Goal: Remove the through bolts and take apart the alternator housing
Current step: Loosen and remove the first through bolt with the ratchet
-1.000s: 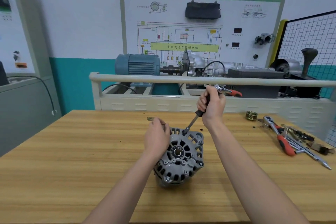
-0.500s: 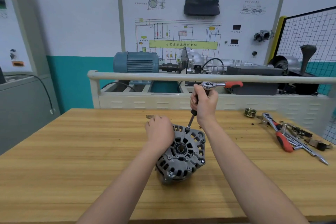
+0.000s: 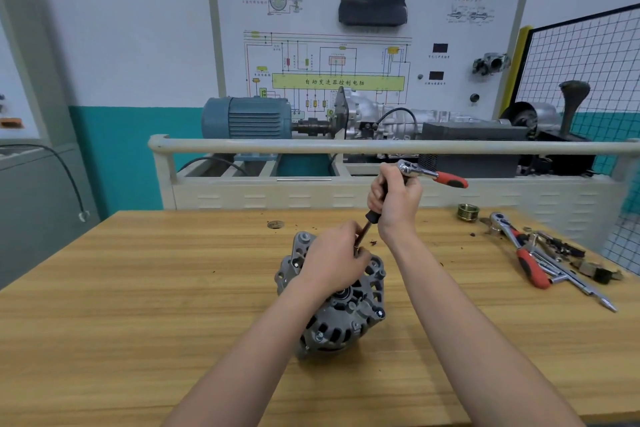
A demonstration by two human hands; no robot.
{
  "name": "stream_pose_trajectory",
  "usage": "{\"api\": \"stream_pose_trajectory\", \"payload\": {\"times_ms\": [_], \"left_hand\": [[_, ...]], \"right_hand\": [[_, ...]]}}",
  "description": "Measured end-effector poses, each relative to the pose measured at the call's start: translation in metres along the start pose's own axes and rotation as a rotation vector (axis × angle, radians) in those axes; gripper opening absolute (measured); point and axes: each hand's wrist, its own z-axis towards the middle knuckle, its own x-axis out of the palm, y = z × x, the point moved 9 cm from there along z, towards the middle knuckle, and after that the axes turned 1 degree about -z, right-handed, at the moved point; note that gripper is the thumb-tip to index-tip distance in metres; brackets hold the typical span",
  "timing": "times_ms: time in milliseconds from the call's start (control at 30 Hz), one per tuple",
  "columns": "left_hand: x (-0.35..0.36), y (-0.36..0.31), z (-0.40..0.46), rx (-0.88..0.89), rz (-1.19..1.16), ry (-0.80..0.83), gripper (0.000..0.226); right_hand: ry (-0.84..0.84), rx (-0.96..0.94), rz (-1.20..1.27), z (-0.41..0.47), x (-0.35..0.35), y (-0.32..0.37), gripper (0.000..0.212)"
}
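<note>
Grey cast-metal alternator stands on end mid-bench on the wooden table, a person's left hand curled over its upper rim, fingertips closed around the driver shaft near a through bolt. The right hand grips the black extension handle under a red-handled ratchet. The bolt-loosening step looks under way; next, the socket apparently needs to sit square before turning. Spare tools lie far right.

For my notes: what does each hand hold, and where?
Right hand grips the ratchet's extension bar near its top. Left hand pinches its lower end over the alternator.
</note>
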Motion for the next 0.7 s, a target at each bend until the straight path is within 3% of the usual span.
{"api": "stream_pose_trajectory", "payload": {"times_ms": [100,167,333,533,700], "left_hand": [[-0.016,0.002,-0.011,-0.049,0.234,-0.226,0.029],[-0.014,0.001,-0.015,-0.067,0.325,-0.231,0.03],[0.005,0.008,-0.007,-0.052,0.312,-0.004,0.057],[0.012,0.005,-0.01,0.082,0.361,0.127,0.076],[0.014,-0.002,-0.003,0.213,0.169,0.341,0.06]], "right_hand": [[-0.004,-0.018,-0.005,-0.004,0.0,0.003,0.039],[-0.007,-0.033,-0.015,-0.006,0.001,0.004,0.039],[-0.024,-0.063,-0.065,-0.007,0.002,0.004,0.042],[-0.047,-0.054,-0.043,-0.01,-0.004,0.008,0.035],[-0.095,-0.057,-0.083,-0.013,-0.016,0.012,0.039]]}}
